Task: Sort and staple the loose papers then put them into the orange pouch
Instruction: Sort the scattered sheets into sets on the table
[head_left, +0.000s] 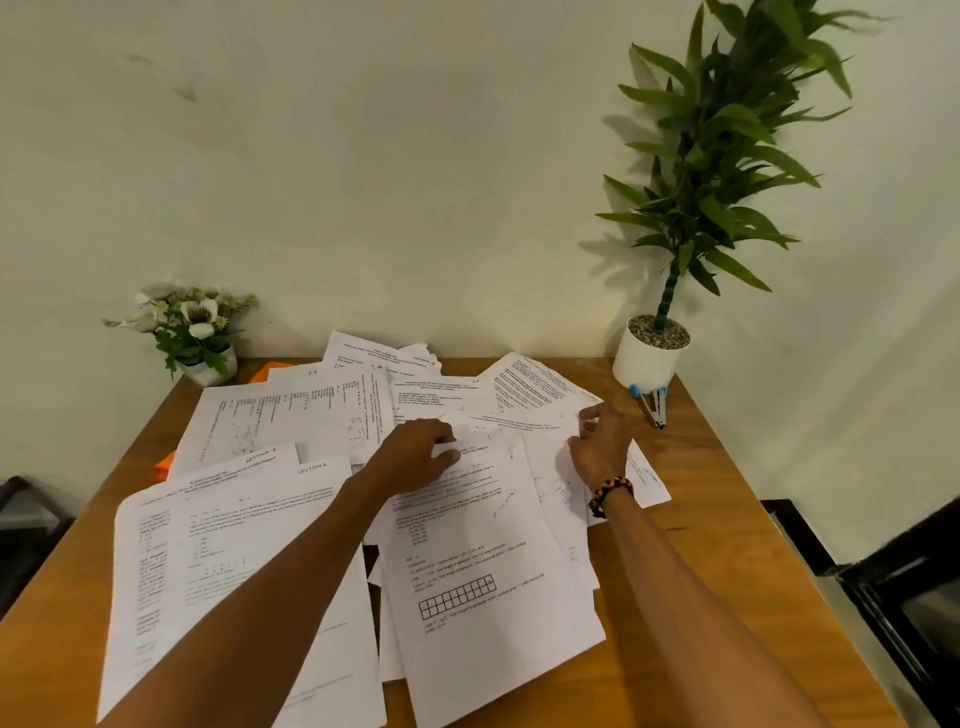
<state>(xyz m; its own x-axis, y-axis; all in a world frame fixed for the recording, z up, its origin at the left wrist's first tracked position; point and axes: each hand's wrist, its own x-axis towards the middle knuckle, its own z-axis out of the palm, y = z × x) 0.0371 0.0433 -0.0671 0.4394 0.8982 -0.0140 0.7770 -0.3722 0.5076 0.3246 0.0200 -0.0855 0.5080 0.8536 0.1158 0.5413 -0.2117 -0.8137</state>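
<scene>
Our left hand (423, 453) presses flat on the loose papers (483, 561) mid-table, steadying them — our right hand (602, 441) pinches a sheet's edge, likely to sort it.

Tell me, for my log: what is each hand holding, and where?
Left hand presses flat on a sheet; right hand pinches another sheet's edge.

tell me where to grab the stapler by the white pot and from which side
Grip the stapler across its metal body near the middle, coming from the near right, where the table is bare. It lies flat, its blue end tucked against the white pot, so the far end is blocked.
</scene>
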